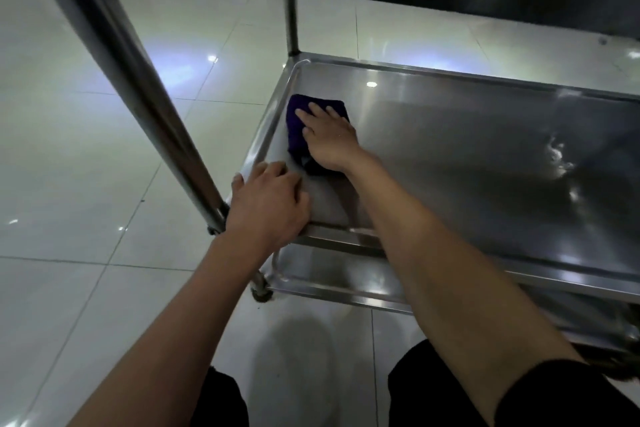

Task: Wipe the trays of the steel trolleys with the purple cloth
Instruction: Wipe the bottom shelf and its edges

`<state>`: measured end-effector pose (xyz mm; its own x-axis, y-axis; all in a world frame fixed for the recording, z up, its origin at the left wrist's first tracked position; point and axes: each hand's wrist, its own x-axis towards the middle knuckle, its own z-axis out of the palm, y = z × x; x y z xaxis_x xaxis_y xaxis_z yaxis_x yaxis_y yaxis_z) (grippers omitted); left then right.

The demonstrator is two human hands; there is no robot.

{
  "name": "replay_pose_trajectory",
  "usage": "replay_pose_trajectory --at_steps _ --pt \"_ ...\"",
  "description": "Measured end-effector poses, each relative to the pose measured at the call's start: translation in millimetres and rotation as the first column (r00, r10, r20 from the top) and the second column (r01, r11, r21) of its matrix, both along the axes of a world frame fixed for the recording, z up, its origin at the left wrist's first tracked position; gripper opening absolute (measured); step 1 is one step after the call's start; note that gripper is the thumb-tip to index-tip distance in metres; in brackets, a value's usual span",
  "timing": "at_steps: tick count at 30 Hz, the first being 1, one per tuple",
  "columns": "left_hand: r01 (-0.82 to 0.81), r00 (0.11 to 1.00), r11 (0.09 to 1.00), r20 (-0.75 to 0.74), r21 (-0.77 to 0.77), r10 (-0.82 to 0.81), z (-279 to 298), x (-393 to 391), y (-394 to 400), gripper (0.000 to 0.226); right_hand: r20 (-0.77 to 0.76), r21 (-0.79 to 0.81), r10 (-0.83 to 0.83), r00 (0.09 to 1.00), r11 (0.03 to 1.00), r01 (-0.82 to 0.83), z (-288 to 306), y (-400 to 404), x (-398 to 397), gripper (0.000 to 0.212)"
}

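**Cloth down at the far-left corner of the middle tray**

Now, one steel trolley fills the view, and three trays can be counted on it: the underside of an upper one overhead, the middle tray in play, and a lower tray peeking out beneath. Two posts show, a thick near post and a thinner far one. Everything hangs off that middle tray! The right hand lies flat, fingers spread and straight, pressing one purple cloth onto its surface near its far-left corner. The left hand curls over its near-left corner, gripping the rim to steady it. By my reckoning, the wipe is only partway: pale smears glint towards the tray's right side, and the lower tray is likely still to do.
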<state>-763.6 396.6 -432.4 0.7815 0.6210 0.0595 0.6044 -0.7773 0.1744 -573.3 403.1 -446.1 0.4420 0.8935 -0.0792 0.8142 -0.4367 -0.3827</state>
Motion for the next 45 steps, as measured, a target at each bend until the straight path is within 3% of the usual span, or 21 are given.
replay_pose_trajectory --at_steps 5,12,20,27,32,39,45 --pt "-0.005 1.0 0.999 0.005 -0.032 0.005 -3.9 -8.2 3.7 0.061 0.031 0.035 0.074 0.997 0.997 -0.075 -0.7 30.6 -23.4 0.051" --pt "-0.002 1.0 0.999 0.025 -0.049 0.003 -1.7 -7.9 4.0 0.059 -0.006 0.02 0.103 0.995 0.994 -0.103 -1.5 9.5 -15.6 0.05" --pt "0.002 0.999 1.0 0.04 -0.031 0.0 4.3 9.6 -21.3 0.04 0.006 -0.008 -0.107 0.994 0.994 0.107 -2.1 -100.2 18.4 0.049" --pt "0.284 0.954 0.956 0.121 -0.078 -0.274 3.0 66.3 -103.0 0.037 -0.056 0.047 -0.305 0.951 0.95 0.308 3.3 -212.0 46.6 0.048" --pt "0.326 0.944 0.945 0.072 -0.037 -0.323 -7.0 79.8 -125.0 0.036 -0.03 0.015 -0.39 0.921 0.921 0.39 7.3 -274.3 44.3 0.047" --pt "0.343 0.934 0.939 0.121 -0.03 -0.337 -13.0 75.5 -117.4 0.036 -0.006 0.016 -0.464 0.886 0.885 0.465 9.6 -308.7 2.5 0.046" --pt "0.371 0.915 0.929 0.17 -0.006 -0.365 -15.4 71.6 -110.9 0.036 0.105 -0.028 -0.516 0.85 0.853 0.521 3.0 -299.1 -10.4 0.048"
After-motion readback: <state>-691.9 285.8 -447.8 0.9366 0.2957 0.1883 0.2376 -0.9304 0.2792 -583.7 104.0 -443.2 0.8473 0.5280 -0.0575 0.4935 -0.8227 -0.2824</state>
